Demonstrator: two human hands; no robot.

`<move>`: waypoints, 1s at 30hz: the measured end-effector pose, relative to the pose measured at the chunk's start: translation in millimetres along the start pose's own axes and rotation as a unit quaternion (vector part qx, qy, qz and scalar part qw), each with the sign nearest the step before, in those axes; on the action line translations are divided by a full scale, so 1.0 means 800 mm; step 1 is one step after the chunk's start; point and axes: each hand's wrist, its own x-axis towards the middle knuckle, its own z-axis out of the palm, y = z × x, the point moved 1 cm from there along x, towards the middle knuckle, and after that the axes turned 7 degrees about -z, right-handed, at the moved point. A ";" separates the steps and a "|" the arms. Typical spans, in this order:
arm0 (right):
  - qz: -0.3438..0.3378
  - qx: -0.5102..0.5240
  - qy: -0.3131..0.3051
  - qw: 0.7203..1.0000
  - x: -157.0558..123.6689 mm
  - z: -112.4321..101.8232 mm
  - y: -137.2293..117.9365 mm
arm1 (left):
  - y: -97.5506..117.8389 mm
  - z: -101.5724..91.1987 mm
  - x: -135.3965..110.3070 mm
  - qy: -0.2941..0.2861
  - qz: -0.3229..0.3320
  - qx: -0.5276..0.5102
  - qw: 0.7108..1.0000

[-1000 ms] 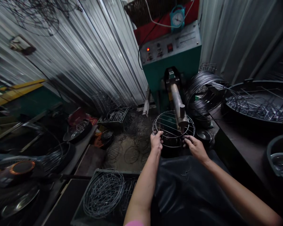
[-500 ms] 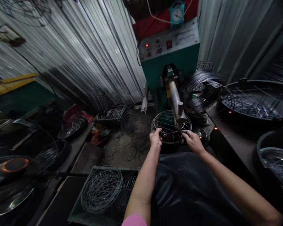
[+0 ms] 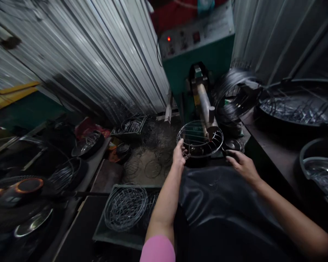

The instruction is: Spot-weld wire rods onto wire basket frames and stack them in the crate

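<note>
A round wire rack [image 3: 183,128], with a double rim and thin cross wires, sits under the metal arm of a green machine [image 3: 171,72]. My left hand [image 3: 179,154] is closed on its near left rim, thumb on top. Above the rack's right part, the arm's rod [image 3: 211,116] ends in a pointed tip among the wires. My right hand [image 3: 244,165] is off the rack, to its right, with fingers curled together near a small dark bowl [image 3: 233,145]. Blur hides what those fingertips hold, if anything.
At lower left, a green tray [image 3: 120,236] holds wire rings. A coil of wire [image 3: 229,105] stands right of the machine. Large black pans [image 3: 289,122] with wire pieces line the right bench. A dark apron [image 3: 215,203] covers my lap. Corrugated metal walls [image 3: 104,47] rise behind.
My right hand has moved away from the rack's near rim to the right. My left hand stays on the rim. The camera view has tilted slightly down.
</note>
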 end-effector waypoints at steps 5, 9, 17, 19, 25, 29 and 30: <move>0.037 -0.112 -0.243 0.963 -0.083 0.010 0.057 | 0.037 -0.011 0.027 -0.059 -0.012 0.074 0.995; -0.032 -0.208 -0.348 0.914 -0.083 0.054 0.053 | 0.030 -0.001 0.032 -0.091 -0.002 0.079 0.993; -0.070 -0.331 -0.408 0.848 -0.079 0.062 0.036 | -0.005 -0.030 0.013 -0.035 0.062 -0.018 0.997; -0.073 -0.311 -0.419 0.850 -0.101 0.052 0.043 | -0.035 -0.050 0.007 0.023 0.115 -0.008 0.993; -0.061 -0.248 -0.410 0.876 -0.142 0.049 0.059 | -0.158 -0.073 -0.020 -0.087 0.305 0.357 0.878; -0.008 -0.260 -0.409 0.875 -0.151 0.067 0.045 | -0.214 -0.048 -0.035 -0.254 0.316 0.661 0.631; 0.006 -0.261 -0.402 0.878 -0.153 0.070 0.041 | -0.223 -0.043 -0.038 -0.261 0.314 0.714 0.569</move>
